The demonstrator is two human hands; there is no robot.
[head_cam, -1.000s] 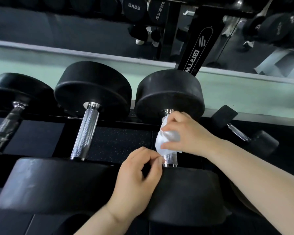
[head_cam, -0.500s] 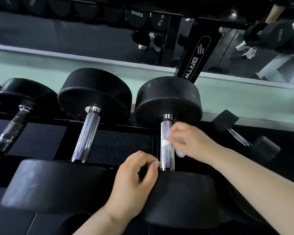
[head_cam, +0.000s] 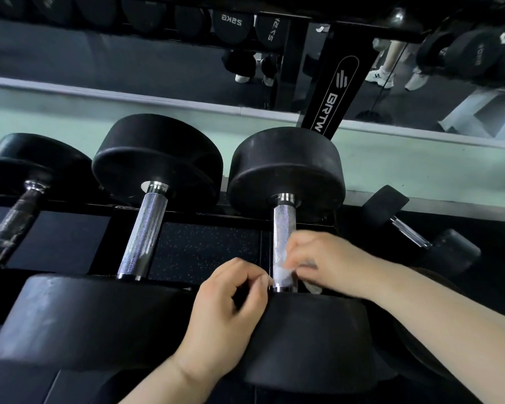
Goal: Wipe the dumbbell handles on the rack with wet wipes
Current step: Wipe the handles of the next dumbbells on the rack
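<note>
A black dumbbell lies on the rack with its knurled chrome handle (head_cam: pixel 284 228) pointing away from me. My right hand (head_cam: pixel 330 262) presses a white wet wipe (head_cam: pixel 283 274) against the near end of that handle, mostly covering the wipe. My left hand (head_cam: pixel 231 310) rests on the dumbbell's near head (head_cam: pixel 309 339), fingers curled with the thumb and forefinger pinched beside the handle; nothing shows in it. A second dumbbell handle (head_cam: pixel 143 237) lies to the left, and a darker third handle (head_cam: pixel 12 225) sits at the far left.
A slanted black rack post (head_cam: pixel 336 94) rises behind the wiped dumbbell. A small dumbbell (head_cam: pixel 411 231) lies on the floor at the right. A mirror along the back wall reflects more dumbbells and people's legs. Speckled black flooring (head_cam: pixel 204 249) shows between the handles.
My right hand has slid the wipe down the handle from the far head to the near end. The left hand has stayed on the near head. The view has tilted up slightly.
</note>
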